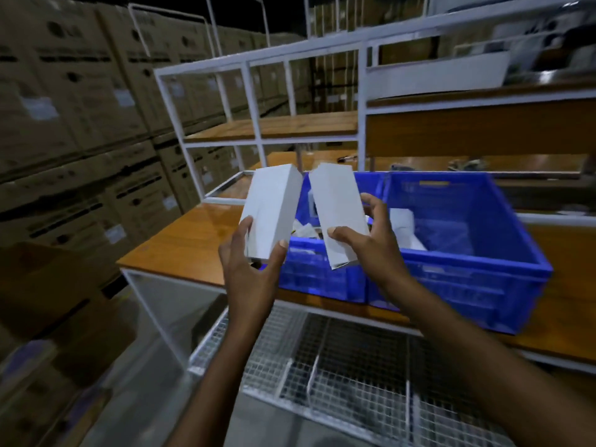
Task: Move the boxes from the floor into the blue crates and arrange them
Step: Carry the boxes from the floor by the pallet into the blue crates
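Warehouse packing station: a person stands at a wood-topped table (pixel 180 243) with a white carton in each hand. The left hand (pixel 250 269) grips the lower end of the left white box (pixel 272 208), thumb on the near face and fingers wrapped round its left edge. The right hand (pixel 371 243) grasps the right white box (pixel 338 214), thumb across the near face and fingers curled behind the right edge.

Both boxes are held on end in the air, tops leaning toward each other, close but apart, over the left blue crate (pixel 319 279). Their visible faces read as plain white. The left blue crate sits side by side with the right blue crate (pixel 458 285) on the table. Pale packets (pixel 403 225) lie inside the crates, too blurred to identify.

At far left, brown shipping cartons (pixel 64 101) are stacked high. Each carries a dark round logo, black printed bars and a white sticker, but blur leaves the lettering unreadable. A white metal shelf frame (pixel 258 101) with wooden shelves stands beyond the table. A wire mesh basket (pixel 338 366) with dividers sits below the table's near edge.
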{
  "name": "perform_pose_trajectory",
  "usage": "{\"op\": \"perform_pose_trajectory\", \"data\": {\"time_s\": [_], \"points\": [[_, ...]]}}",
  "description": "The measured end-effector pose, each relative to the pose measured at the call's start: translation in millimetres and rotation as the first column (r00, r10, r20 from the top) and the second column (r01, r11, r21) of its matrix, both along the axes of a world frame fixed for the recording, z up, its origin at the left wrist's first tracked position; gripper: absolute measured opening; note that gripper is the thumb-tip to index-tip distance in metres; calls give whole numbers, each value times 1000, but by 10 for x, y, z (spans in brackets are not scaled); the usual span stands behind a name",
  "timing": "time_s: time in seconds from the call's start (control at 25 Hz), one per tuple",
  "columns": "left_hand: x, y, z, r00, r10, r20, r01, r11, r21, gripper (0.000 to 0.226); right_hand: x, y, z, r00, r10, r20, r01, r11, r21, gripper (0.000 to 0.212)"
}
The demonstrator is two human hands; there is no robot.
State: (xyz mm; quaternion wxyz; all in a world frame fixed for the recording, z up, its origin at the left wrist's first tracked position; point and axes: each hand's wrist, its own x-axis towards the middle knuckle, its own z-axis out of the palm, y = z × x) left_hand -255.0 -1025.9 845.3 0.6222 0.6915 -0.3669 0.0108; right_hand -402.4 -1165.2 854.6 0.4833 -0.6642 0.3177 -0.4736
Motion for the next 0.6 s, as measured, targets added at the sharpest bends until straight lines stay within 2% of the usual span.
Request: {"op": "perform_pose_trajectory", "data": {"time_s": [0.12, 0.2, 0.4, 0.6], "points": [[-510, -720, -8, 998, -31, 60, 32, 999, -9, 66, -522, -570, -26, 994, -111, -15, 111, 994, 22, 77], [-846, -1195, -29, 993, -63, 102, 62, 998, 8, 67, -826, -953, -42, 983, -178, -56, 181, 982, 62, 86], [-1384, -2118, -198, 988, -59, 142, 33, 983, 180, 68, -1291, -1688, -108, 932, -298, -208, 328, 936, 128, 90], [-1631, -2529, -423, 970, -16, 242, -72, 934, 349, 70, -1529, -2088, -339, 890, -309, -335, 381, 908, 175, 98]]}}
